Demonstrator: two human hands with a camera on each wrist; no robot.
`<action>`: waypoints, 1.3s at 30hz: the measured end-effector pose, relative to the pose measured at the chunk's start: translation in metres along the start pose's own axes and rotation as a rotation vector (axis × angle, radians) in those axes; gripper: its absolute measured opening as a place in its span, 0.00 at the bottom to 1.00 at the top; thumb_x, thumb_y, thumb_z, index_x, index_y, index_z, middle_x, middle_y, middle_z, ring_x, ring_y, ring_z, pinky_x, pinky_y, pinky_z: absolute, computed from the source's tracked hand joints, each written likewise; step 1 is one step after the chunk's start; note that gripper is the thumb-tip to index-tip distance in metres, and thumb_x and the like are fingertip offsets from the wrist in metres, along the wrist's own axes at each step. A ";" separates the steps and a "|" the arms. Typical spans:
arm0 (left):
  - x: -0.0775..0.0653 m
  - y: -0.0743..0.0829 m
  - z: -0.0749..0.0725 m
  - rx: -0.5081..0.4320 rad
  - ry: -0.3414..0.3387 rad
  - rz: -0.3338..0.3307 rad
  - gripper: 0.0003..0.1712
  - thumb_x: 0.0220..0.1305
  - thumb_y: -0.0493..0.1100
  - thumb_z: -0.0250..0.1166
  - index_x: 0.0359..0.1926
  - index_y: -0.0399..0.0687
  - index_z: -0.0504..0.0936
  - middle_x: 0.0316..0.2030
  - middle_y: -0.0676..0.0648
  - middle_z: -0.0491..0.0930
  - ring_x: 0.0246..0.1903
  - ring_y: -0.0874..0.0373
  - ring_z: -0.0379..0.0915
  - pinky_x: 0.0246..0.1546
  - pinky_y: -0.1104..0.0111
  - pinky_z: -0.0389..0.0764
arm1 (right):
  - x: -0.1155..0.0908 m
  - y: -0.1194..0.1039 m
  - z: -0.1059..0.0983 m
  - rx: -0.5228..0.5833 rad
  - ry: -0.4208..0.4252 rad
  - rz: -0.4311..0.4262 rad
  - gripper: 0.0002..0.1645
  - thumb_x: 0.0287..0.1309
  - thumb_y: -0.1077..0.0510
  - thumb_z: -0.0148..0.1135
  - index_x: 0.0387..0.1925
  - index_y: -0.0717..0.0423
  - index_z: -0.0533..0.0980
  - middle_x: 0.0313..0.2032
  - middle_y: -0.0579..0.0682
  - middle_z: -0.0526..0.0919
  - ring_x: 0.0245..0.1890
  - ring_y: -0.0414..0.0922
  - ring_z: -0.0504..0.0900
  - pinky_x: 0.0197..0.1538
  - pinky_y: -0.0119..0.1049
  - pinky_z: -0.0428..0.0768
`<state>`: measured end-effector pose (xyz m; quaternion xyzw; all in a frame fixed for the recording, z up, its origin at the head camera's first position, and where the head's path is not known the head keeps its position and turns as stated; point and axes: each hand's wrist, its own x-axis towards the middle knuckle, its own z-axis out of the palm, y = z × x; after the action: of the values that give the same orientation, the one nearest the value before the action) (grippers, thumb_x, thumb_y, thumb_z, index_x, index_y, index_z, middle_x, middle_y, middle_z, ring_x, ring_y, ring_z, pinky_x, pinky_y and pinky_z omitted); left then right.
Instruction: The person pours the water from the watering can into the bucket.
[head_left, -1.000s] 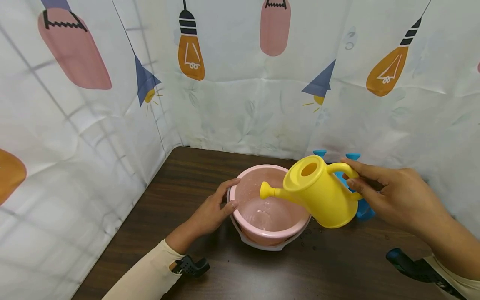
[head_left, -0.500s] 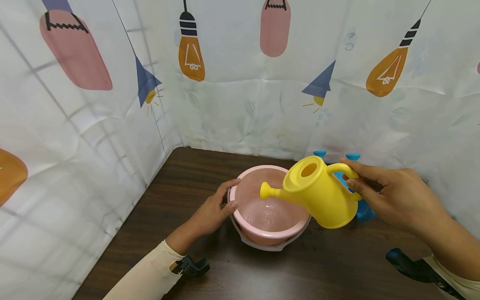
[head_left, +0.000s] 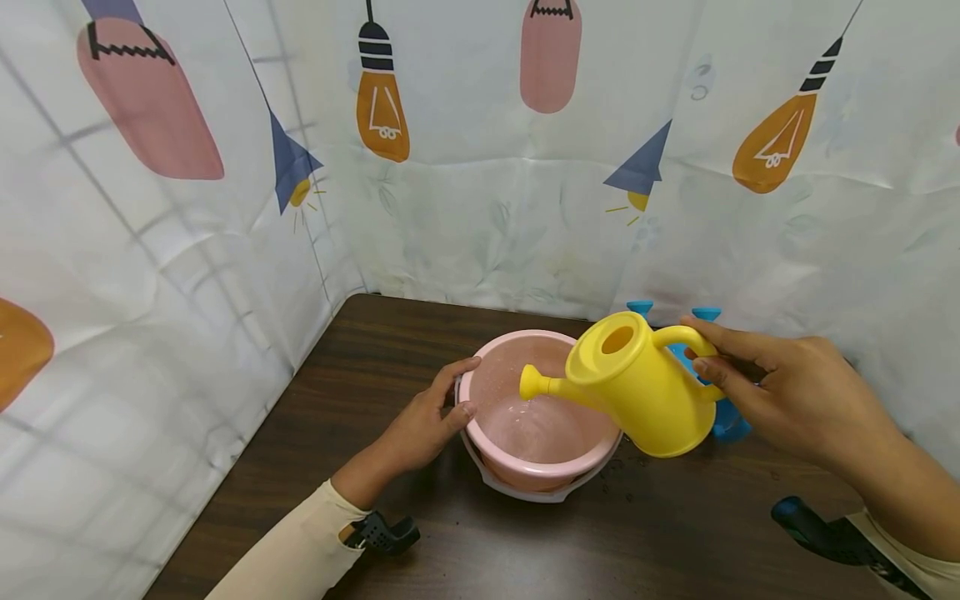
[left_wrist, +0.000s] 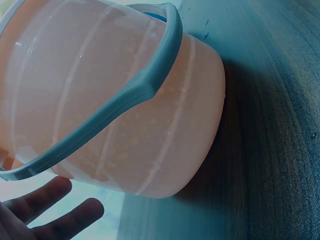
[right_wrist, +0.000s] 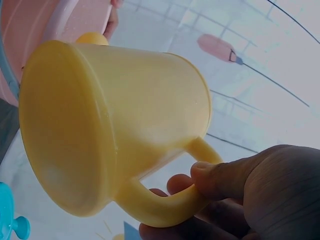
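Note:
A pink bucket (head_left: 540, 471) with a pale handle (left_wrist: 120, 102) lying down against its outside stands on the dark table. My left hand (head_left: 423, 425) holds its left rim, thumb and a fingertip over the edge; two more fingers (left_wrist: 80, 217) stretch beside the wall in the left wrist view. With my right hand (head_left: 798, 396) I grip the handle of a yellow watering can (head_left: 656, 400). The can is tilted, its spout (head_left: 534, 382) over the bucket's opening. A thin trickle of water falls from the spout, and a little water shows at the bottom.
Behind the watering can stands a blue object (head_left: 729, 421) with two flared tops, mostly hidden. Small water drops lie on the table (head_left: 630, 533) right of the bucket. A printed white curtain (head_left: 480, 225) hangs along the back and left table edges.
Both hands, the bucket and the watering can keep nearly the same places. Water goes on trickling, and the ripples in the bucket shift.

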<state>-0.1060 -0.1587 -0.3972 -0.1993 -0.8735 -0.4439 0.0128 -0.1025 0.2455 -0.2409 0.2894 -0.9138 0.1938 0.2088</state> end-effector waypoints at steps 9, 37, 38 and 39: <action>0.000 0.000 0.000 -0.012 0.004 0.013 0.36 0.75 0.66 0.52 0.78 0.67 0.55 0.67 0.40 0.71 0.59 0.47 0.73 0.57 0.44 0.72 | 0.001 0.000 0.000 0.008 0.004 -0.003 0.29 0.56 0.65 0.75 0.61 0.55 0.82 0.36 0.53 0.89 0.21 0.31 0.74 0.20 0.27 0.67; 0.000 0.000 -0.001 -0.011 -0.009 0.000 0.35 0.76 0.64 0.52 0.78 0.67 0.54 0.69 0.39 0.69 0.60 0.46 0.72 0.58 0.43 0.72 | 0.003 0.001 0.001 0.008 0.015 -0.008 0.28 0.55 0.65 0.76 0.59 0.56 0.83 0.38 0.54 0.89 0.21 0.31 0.74 0.23 0.26 0.69; 0.000 0.000 -0.001 -0.010 -0.008 0.002 0.35 0.76 0.64 0.51 0.78 0.66 0.54 0.69 0.39 0.69 0.61 0.46 0.72 0.58 0.43 0.72 | 0.003 0.001 0.001 0.008 0.012 -0.004 0.28 0.55 0.65 0.76 0.59 0.56 0.83 0.38 0.54 0.89 0.21 0.31 0.75 0.23 0.26 0.69; 0.000 0.000 -0.001 -0.010 -0.007 0.005 0.35 0.76 0.65 0.51 0.78 0.66 0.55 0.69 0.39 0.69 0.60 0.46 0.72 0.58 0.43 0.72 | 0.003 0.001 0.000 0.005 0.010 -0.003 0.28 0.55 0.64 0.76 0.59 0.56 0.83 0.39 0.55 0.89 0.22 0.31 0.75 0.23 0.27 0.70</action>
<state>-0.1063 -0.1592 -0.3966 -0.2029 -0.8709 -0.4476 0.0098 -0.1058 0.2447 -0.2399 0.2902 -0.9118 0.1974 0.2129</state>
